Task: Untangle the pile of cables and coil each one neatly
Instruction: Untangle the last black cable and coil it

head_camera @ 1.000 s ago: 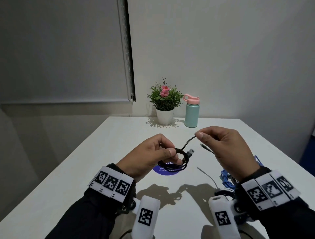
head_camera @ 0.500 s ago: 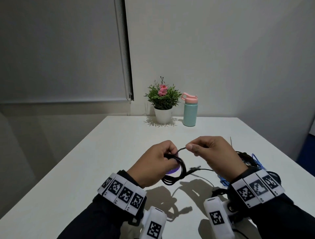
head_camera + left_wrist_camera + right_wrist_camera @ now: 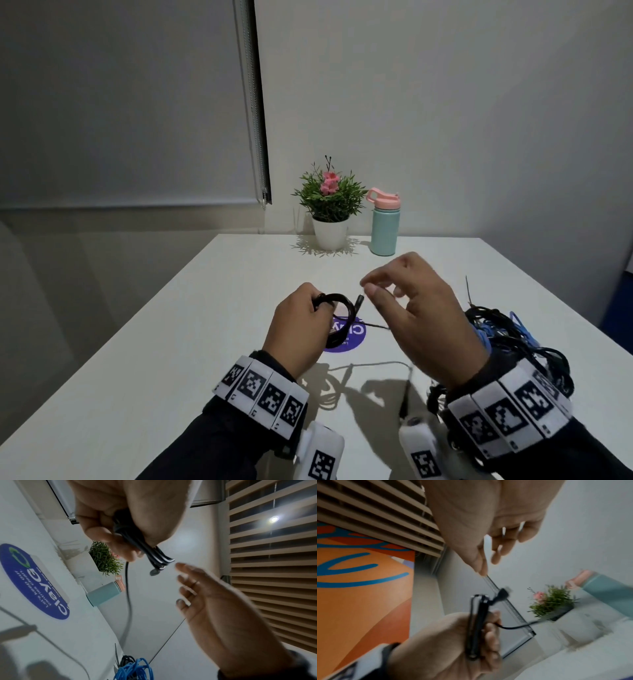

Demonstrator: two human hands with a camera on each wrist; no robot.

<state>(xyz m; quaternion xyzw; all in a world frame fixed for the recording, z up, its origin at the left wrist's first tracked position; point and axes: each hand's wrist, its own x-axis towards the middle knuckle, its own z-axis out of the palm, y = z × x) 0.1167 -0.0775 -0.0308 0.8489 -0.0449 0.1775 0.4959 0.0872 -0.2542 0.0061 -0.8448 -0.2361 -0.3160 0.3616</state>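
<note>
Cables in a tangled pile point(image 3: 513, 342), black with blue loops, lie on the white table point(image 3: 171, 359) at about four o'clock, partly behind the right wrist. Nearer the middle, the left hand point(image 3: 294, 329) grips a coiled black cable point(image 3: 344, 318), fingers and thumb curled round the bundled loops; the left wrist view shows the strands squeezed between thumb and fingers point(image 3: 111, 536). A plug end point(image 3: 359, 302) sticks out of the coil at its two o'clock side, and a loose tail point(image 3: 376, 325) trails from the coil toward the right. The right hand point(image 3: 421, 318) hovers just beside the plug, at three o'clock from the coil, fingers loosely spread and holding nothing. Half a second ago that hand pinched the cable's end between thumb and forefinger; it has since let go and lifted slightly, and the freed plug now stands clear of the fingertips. The coil has stayed in the left hand's grip. Under the coil lies a purple round sticker point(image 3: 352, 337). Far off, at twelve o'clock against the wall, stand a potted plant point(image 3: 330, 209) and, just beside it, a teal bottle point(image 3: 384, 226) with a pink lid
</note>
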